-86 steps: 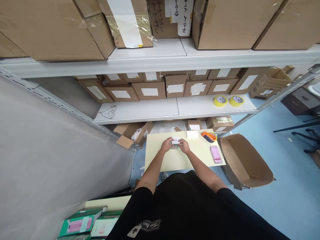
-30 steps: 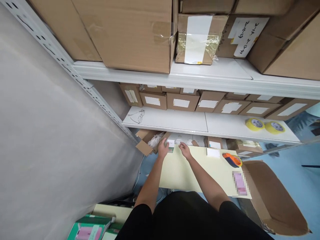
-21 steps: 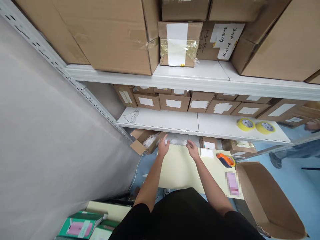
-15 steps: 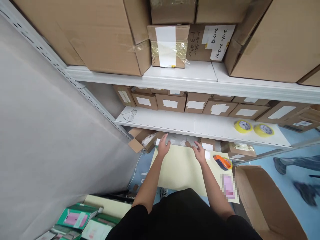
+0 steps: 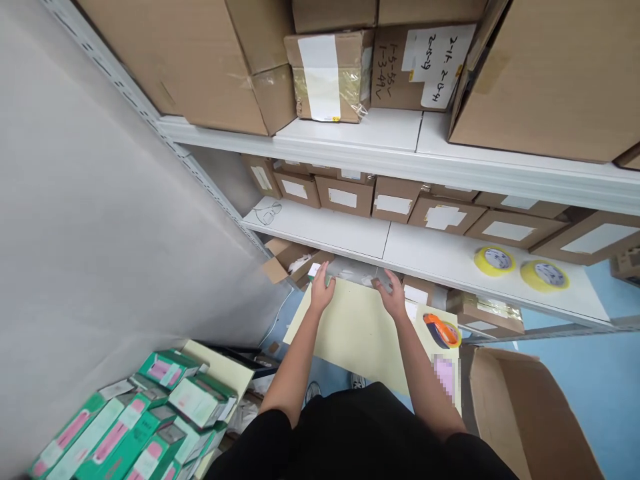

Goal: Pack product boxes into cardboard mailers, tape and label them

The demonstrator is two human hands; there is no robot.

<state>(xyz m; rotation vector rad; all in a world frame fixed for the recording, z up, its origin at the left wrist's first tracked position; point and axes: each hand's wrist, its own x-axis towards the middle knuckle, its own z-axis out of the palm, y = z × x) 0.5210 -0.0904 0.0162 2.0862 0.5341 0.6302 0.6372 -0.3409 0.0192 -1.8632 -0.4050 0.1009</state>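
Shifted since the earliest frame: small white-topped box (image 5: pixel 314 269), from mid-table to the far left corner of the table (image 5: pixel 355 320).
Head view: your left hand (image 5: pixel 323 290) is just right of that box, fingers loosely spread and gripping nothing; whether they touch the box, you cannot tell. Your right hand (image 5: pixel 391 297) hangs well apart from it toward the table's far edge, thumb and fingers wide open with nothing held, a flat white item (image 5: pixel 411 309) just beside it. Farther to your right on the table lie an orange tape dispenser (image 5: pixel 443 331) and, nearer you, a pink item (image 5: pixel 444 375) blurred by pixels. Two yellow tape rolls (image 5: pixel 544 275) sit on the shelf (image 5: pixel 430 250) beyond, and green boxes (image 5: pixel 125 427) are piled at your lower left.
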